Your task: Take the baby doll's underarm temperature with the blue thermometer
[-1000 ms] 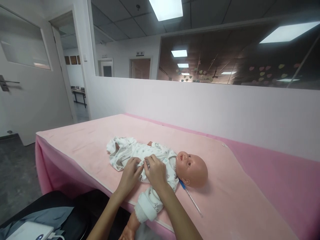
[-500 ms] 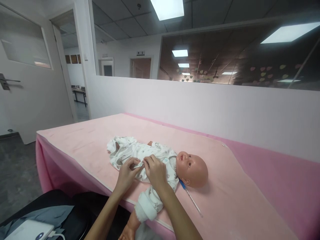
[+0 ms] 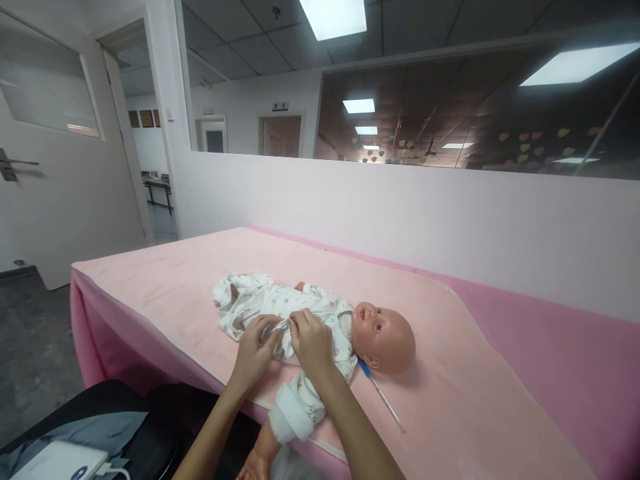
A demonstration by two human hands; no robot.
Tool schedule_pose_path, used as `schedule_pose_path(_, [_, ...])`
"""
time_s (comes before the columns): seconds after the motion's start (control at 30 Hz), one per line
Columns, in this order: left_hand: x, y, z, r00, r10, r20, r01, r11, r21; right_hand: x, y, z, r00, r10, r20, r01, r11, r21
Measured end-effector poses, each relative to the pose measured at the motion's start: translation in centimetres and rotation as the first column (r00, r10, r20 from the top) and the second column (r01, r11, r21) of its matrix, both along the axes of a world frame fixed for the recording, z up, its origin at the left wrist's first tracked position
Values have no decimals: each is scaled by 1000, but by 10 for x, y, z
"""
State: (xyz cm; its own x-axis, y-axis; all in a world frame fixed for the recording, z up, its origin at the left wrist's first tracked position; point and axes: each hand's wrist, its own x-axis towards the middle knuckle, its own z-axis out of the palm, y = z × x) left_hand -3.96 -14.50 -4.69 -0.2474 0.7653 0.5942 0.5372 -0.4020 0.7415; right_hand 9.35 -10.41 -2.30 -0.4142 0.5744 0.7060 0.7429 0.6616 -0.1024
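Note:
A baby doll [image 3: 384,337] lies on its back on the pink-covered table, its head to the right. It wears a white printed outfit [image 3: 320,303], and one arm with a thick white cuff [image 3: 294,417] hangs over the near edge. My left hand [image 3: 256,350] pinches the outfit's fabric at the doll's middle. Close beside it, my right hand [image 3: 311,339] has its fingertips closed on the same fabric. The fingertips nearly meet, and the small part between them is hard to make out.
A thin stick with a blue end [image 3: 383,395] lies beside the doll's head. The pink table cover [image 3: 475,400] reaches the white wall. At the lower left, a white device with a cable [image 3: 65,461] rests on grey cloth [image 3: 95,428].
The fingers of my left hand have shifted slightly on the fabric, and a small gap shows between the two hands' fingertips. The doll has not moved.

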Motion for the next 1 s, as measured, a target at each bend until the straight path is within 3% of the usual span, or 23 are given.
schedule_pose_path(0.67, [1,6,-4,994,16,-105,-20,999,-34,0,-1,1,1000,-2,12,2,1000,12])
schedule_pose_path(0.87, [2,5,1,1000,8,10,-7,999,-42,0,-2,2,1000,3,-3,-3,1000,1])
schedule_pose_path(1.0, [-4,7,-3,992,74,102,-73,997,-8,0,-1,2,1000,-7,-20,7,1000,-3])
